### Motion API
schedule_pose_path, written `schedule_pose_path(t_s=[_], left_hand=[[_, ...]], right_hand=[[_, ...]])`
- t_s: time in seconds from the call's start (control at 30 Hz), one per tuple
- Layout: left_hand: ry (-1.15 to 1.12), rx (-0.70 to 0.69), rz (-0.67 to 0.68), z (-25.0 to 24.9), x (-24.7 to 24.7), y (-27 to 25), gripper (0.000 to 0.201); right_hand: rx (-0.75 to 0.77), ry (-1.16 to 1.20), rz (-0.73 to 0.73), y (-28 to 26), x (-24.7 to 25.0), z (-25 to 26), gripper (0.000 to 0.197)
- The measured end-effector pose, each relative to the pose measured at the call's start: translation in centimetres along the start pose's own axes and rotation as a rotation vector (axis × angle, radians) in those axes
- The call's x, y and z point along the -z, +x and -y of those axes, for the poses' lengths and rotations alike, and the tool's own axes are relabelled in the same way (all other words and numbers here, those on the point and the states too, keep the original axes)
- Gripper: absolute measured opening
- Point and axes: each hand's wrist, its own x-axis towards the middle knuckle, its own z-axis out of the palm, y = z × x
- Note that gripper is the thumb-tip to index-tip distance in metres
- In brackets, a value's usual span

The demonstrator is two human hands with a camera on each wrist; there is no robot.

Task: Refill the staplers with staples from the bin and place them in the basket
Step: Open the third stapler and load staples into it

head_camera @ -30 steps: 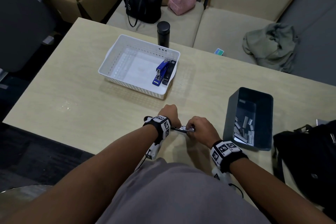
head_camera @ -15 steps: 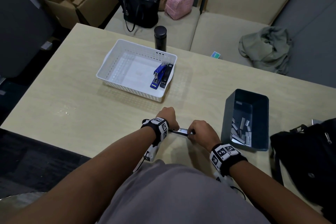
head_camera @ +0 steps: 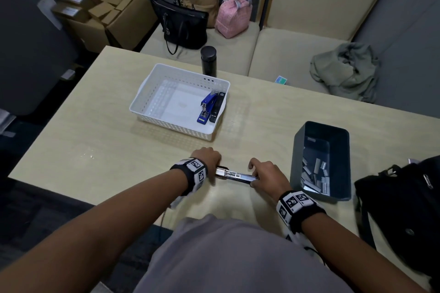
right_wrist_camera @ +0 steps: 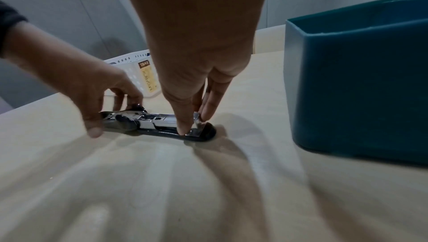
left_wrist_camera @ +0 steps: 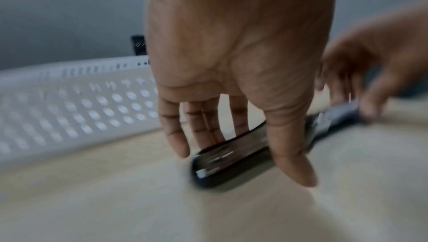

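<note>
A black stapler (head_camera: 235,175) lies opened out flat on the table near its front edge, its chrome magazine facing up. My left hand (head_camera: 209,157) grips its left end, thumb and fingers curled round the black cover (left_wrist_camera: 222,161). My right hand (right_wrist_camera: 194,123) pinches the front tip of the magazine (right_wrist_camera: 150,119) between thumb and fingers. The white perforated basket (head_camera: 181,71) stands beyond, with a blue stapler (head_camera: 207,107) and a black stapler (head_camera: 217,108) lying at its right side. The dark teal bin (head_camera: 296,162) at the right holds several staple strips (head_camera: 316,176).
A black bottle (head_camera: 208,60) stands behind the basket. A black bag (head_camera: 400,209) sits at the table's right edge, next to the bin. Beyond the far table edge is a sofa with handbags (head_camera: 183,24) and a green garment (head_camera: 345,71).
My hands have drawn apart along the stapler, the right one shifting right, so more of the chrome magazine shows between them. The head view has tilted up a little.
</note>
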Motion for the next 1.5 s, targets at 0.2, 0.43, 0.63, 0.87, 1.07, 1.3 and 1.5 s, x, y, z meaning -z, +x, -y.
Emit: schedule_pose_path(t_s=[0.2, 0.43, 0.63, 0.87, 1.07, 1.3, 1.5], left_hand=[[0.094, -0.177, -0.026, 4.7, 0.5, -1.7, 0.039], [0.026, -0.416, -0.192, 3.4, 3.7, -2.8, 0.029], [-0.079, -0.561, -0.297, -2.0, 3.7, -2.6, 0.031], [0.233, -0.492, -0.244, -6.8, -0.6, -0.1, 0.039], [0.223, -0.430, -0.197, -7.2, -0.7, 0.2, 0.044], [-0.335, -0.491, -0.419, -3.8, 2.2, 0.1, 0.028], [-0.855, -0.182, -0.755, -1.5, 5.5, -1.3, 0.075]], right_hand=[[0.000, -0.033, 0.003, 0.4, 1.4, -1.0, 0.040], [-0.017, -0.005, 0.000, 0.2, 1.9, -2.1, 0.041], [-0.035, 0.033, 0.007, -0.4, 1.5, -2.5, 0.049], [-0.101, 0.228, 0.115, 1.0, 2.8, -4.2, 0.067], [-0.183, 0.278, 0.121, 0.7, 3.3, -2.2, 0.032], [-0.238, 0.904, 0.343, 1.3, 3.2, 0.5, 0.062], [-0.137, 1.168, 0.146, 4.0, 5.7, 5.0, 0.039]])
